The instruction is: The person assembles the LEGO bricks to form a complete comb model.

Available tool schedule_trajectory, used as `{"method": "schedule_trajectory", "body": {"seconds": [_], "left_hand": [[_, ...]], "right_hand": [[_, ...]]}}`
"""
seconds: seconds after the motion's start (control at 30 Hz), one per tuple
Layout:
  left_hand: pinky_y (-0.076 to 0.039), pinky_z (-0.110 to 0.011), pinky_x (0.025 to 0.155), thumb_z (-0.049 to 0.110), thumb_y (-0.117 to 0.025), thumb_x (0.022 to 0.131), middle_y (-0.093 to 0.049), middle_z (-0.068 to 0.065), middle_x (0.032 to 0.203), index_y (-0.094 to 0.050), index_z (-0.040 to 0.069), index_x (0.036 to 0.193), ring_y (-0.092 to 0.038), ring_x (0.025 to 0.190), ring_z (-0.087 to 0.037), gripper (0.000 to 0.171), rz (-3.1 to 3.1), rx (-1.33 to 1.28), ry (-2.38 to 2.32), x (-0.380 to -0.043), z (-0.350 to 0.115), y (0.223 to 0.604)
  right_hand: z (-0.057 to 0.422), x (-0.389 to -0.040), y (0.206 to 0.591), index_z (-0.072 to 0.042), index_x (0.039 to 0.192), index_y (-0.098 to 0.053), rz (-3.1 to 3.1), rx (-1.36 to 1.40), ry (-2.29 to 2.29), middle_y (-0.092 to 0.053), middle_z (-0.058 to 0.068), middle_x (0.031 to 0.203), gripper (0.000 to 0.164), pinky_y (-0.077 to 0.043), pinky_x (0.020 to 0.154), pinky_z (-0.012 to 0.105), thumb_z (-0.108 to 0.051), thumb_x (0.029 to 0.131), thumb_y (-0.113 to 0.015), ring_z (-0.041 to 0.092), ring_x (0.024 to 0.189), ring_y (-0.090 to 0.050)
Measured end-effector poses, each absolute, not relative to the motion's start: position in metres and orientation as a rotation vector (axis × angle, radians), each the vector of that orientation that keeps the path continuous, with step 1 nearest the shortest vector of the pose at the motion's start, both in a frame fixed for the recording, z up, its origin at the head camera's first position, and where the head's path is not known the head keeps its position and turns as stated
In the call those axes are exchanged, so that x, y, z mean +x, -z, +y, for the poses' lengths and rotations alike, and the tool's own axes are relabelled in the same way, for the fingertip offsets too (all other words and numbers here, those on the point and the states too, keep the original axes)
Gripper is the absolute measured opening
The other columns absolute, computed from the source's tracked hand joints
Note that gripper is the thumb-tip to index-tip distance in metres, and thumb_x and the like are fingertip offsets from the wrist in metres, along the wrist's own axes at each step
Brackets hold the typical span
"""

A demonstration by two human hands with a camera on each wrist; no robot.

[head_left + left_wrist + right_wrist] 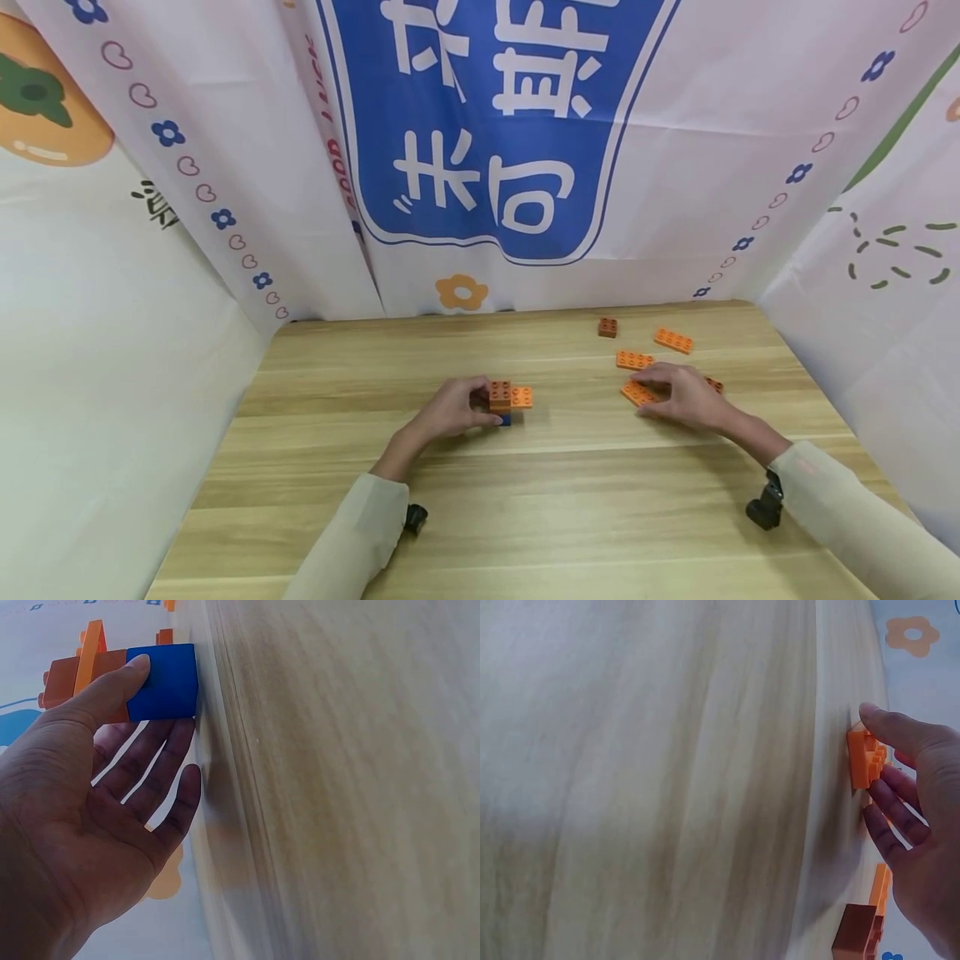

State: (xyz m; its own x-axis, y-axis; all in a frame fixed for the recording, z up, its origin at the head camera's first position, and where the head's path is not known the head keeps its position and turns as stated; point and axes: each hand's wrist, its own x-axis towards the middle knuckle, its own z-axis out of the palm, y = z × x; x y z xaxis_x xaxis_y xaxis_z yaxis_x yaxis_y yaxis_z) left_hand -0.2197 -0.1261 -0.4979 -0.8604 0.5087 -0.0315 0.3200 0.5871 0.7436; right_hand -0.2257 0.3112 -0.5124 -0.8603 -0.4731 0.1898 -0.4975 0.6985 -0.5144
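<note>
From the near side we reach forward, our left hand [454,409] pinching, little finger [184,804] held apart, our right hand [692,399] pinching, thumb [896,729] opposite fingers [900,814].

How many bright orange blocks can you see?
4: the stacked block in the left grip, the pinched block in the right grip, plus a nearer block and a farther block beyond it. Others may be hidden.

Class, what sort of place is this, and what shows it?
Probably an indoor tabletop workspace: white printed sheets hang behind and beside a pale wood-grain table bearing orange studded plastic bricks.
</note>
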Motion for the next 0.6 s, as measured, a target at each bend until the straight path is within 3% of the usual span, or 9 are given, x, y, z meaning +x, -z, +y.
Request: {"method": "schedule_trajectory", "body": {"seconds": [0.2,0.43,0.6], "left_hand": [[-0.058,-0.029,0.082,0.015,-0.089,0.088,-0.073,-0.001,0.105,-0.068,0.010,0.105,-0.067,0.093,-0.012,0.028,2.571,0.701,-1.138,-0.2204,-0.1264,0.4994],[-0.057,-0.027,0.080,0.015,-0.090,0.087,-0.073,-0.001,0.104,-0.067,0.010,0.104,-0.067,0.092,-0.012,0.028,2.576,0.706,-1.132,-0.2212,-0.1261,0.5010],[-0.058,-0.028,0.081,0.014,-0.089,0.087,-0.073,0.000,0.104,-0.067,0.010,0.104,-0.066,0.093,-0.012,0.028,2.573,0.691,-1.134,-0.2216,-0.1259,0.5007]], "right_hand": [[0.3147,-0.2237,0.5141,0.000,0.131,-0.072,-2.850,0.799,-0.877,-0.074,0.016,0.126,0.057,-0.059,0.092,0.051,-0.020,0.082,-0.094,0.036,0.114,-0.070],[0.3164,-0.2242,0.5136,0.000,0.128,-0.074,-2.842,0.849,-0.854,-0.076,0.013,0.119,0.052,-0.061,0.082,0.038,-0.015,0.082,-0.093,0.029,0.103,-0.072],[0.3143,-0.2269,0.5130,-0.003,0.128,-0.075,-2.864,0.861,-0.837,-0.075,0.015,0.123,0.047,-0.061,0.086,0.045,-0.011,0.085,-0.090,0.034,0.109,-0.071]]}}
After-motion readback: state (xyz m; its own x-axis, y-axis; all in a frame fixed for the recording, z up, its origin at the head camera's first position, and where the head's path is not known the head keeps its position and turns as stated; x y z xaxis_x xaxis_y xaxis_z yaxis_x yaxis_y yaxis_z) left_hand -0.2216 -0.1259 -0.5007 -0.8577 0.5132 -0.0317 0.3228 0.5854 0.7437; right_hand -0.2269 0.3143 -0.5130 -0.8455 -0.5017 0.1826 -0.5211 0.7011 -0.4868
